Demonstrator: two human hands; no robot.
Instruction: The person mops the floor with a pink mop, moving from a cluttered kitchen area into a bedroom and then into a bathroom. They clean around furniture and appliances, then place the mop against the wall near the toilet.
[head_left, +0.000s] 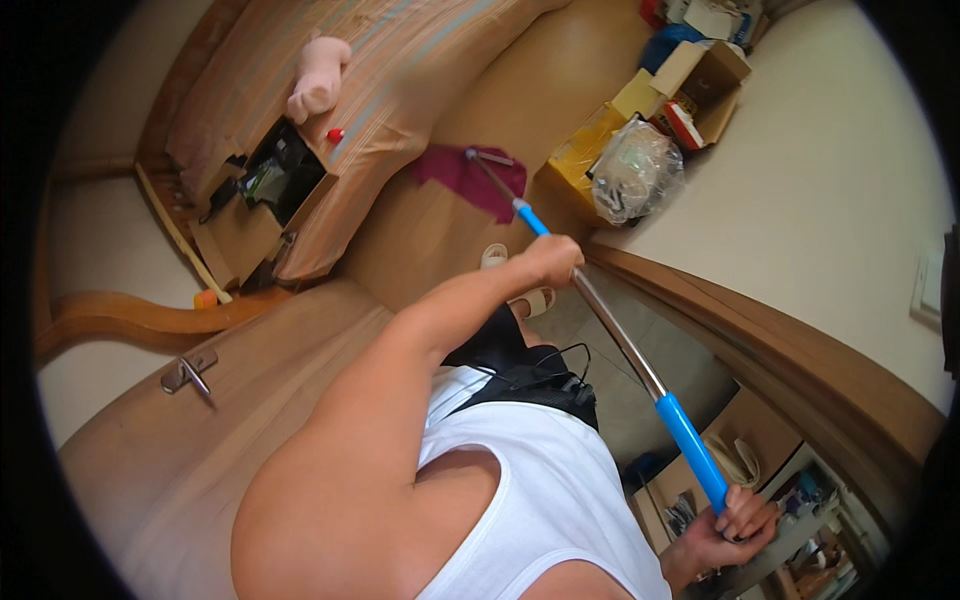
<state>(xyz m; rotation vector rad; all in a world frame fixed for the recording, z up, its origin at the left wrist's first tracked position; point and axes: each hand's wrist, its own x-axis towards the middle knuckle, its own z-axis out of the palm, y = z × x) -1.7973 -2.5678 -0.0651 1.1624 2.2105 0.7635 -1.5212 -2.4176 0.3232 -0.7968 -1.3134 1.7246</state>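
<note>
A flat mop's steel pole (619, 334) runs diagonally from beside my body down to the wooden floor (409, 240). My left hand (555, 260) is wrapped around the pole's lower section, just above a blue sleeve (532, 219). At the top end, the fingers of my right hand (739, 523) curl around the long blue grip (691, 450). A purple cloth (480, 180) lies spread on the floor under the mop head (491, 157), between the bed and the boxes. The cloth partly hides the head.
Left stands a bed with a striped cover (390, 97), bearing an open cardboard box (281, 176) and a pink plush item (319, 75). Right, by the wall, are a yellow box (581, 161), a clear plastic bag (637, 172) and an open carton (701, 82). A wooden door (300, 360) and doorframe (750, 315) flank me.
</note>
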